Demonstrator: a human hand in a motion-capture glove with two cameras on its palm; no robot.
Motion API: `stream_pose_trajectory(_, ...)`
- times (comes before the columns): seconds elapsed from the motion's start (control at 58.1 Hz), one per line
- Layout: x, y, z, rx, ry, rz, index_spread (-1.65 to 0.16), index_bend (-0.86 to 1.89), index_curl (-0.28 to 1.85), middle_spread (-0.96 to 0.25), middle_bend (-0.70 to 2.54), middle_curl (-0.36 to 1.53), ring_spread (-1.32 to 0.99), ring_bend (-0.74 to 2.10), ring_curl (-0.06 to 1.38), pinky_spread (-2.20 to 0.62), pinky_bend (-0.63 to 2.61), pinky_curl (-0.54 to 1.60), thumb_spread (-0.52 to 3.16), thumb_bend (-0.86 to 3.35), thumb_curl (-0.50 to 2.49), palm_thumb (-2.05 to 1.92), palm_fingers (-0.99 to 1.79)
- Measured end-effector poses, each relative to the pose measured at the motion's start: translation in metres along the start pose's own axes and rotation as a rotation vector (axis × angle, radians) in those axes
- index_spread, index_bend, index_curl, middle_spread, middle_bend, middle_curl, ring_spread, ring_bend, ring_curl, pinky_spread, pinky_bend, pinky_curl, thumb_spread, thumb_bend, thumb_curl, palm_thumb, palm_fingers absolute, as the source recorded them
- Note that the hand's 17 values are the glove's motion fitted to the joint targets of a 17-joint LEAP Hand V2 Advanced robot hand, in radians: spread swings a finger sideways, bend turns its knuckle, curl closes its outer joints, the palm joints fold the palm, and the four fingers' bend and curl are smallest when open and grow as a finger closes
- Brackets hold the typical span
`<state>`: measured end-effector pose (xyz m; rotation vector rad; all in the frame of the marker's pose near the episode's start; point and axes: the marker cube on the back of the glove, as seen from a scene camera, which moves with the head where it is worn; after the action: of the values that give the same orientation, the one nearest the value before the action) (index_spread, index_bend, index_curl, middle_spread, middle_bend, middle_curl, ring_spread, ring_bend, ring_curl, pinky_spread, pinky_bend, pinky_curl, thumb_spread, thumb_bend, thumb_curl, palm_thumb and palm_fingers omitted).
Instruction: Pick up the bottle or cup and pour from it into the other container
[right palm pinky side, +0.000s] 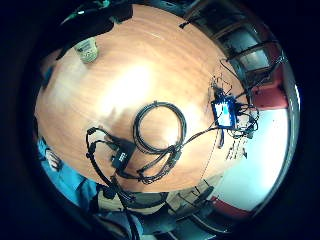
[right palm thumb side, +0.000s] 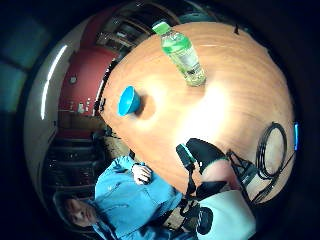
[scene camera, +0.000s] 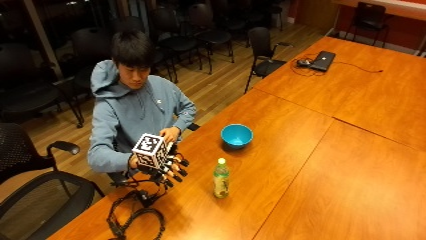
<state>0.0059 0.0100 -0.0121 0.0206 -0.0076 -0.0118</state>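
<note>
Outside view: bottle (scene camera: 221, 178) upright on the table (scene camera: 346, 165), capped, part full of pale liquid, not far from the near long edge where the person sits. Blue bowl (scene camera: 237, 135) farther along the same edge, well apart from the bottle. Gloved right hand (scene camera: 168, 170) raised over the near edge, beside the bottle but apart from it, fingers spread and lightly curled, holding nothing. Bare hand (scene camera: 171, 134) close behind it. Likely thin plastic, light, smooth and a little slippery, apt to dent if squeezed; best taken round the middle of the body, below the shoulder. Cap looks on, so probably to be removed before pouring. Coiled cable (scene camera: 136, 220) by the near corner.

Thumb side palm view: bottle (right palm thumb side: 183, 54) and bowl (right palm thumb side: 129, 101) both on the table, apart; inside of the bowl hard to make out, contents unknown.

Little finger side palm view: only the bottle's lower part (right palm pinky side: 87, 50) visible, the top cut off by dark straps; bowl out of sight.
</note>
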Motion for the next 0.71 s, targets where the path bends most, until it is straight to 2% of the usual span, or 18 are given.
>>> stream_pose_trajectory(0.431, 0.004, -0.074, 0.015, 0.009, -0.151, 0.005, -0.34, 0.12, 0.16, 0.04, 0.26, 0.32, 0.07, 0.50, 0.28, 0.21, 0.76, 0.29, 0.92, -0.03, 0.30, 0.70, 0.23)
stream_pose_trajectory(0.706, -0.008, -0.119, 0.044, 0.055, -0.414, -0.013, -0.33, 0.10, 0.15, 0.04, 0.26, 0.34, 0.07, 0.51, 0.29, 0.21, 0.78, 0.29, 0.91, -0.03, 0.32, 0.70, 0.21)
